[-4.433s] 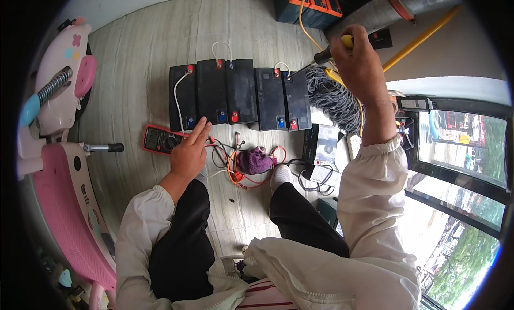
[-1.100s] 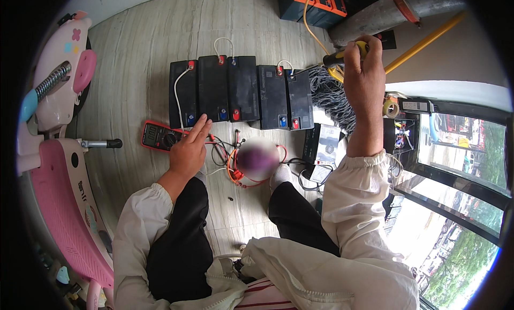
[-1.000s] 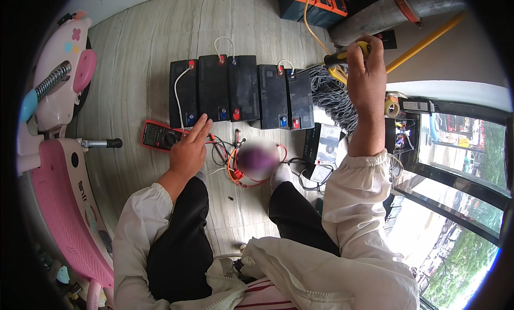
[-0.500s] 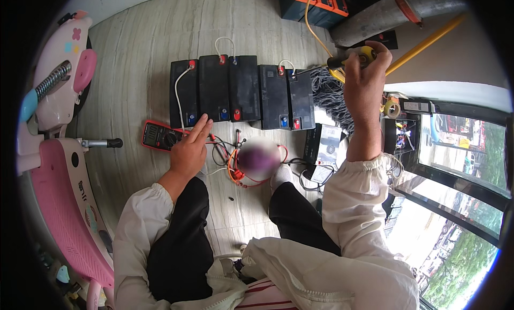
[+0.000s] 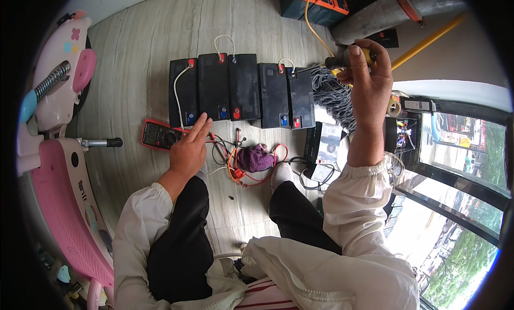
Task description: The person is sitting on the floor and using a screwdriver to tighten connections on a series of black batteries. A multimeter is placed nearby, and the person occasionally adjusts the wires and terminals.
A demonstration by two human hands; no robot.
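At two o'clock, I have the right hand (image 5: 373, 87) with its grip wrapped around the handle of a yellow-and-black screwdriver (image 5: 336, 62), whose shaft slants toward eight, its tip at the blue-marked terminal (image 5: 293, 72) of the rightmost battery (image 5: 301, 95). Five black batteries (image 5: 243, 90) sit in a row at twelve, joined by white leads (image 5: 224, 36). Toward nine, my left hand (image 5: 187, 157) keeps a loose grip, fingers outstretched to the row's lower edge, palm hidden. Just beyond it lies a red multimeter (image 5: 159, 135). Near centre, a purple cloth (image 5: 256, 158) lies among cables.
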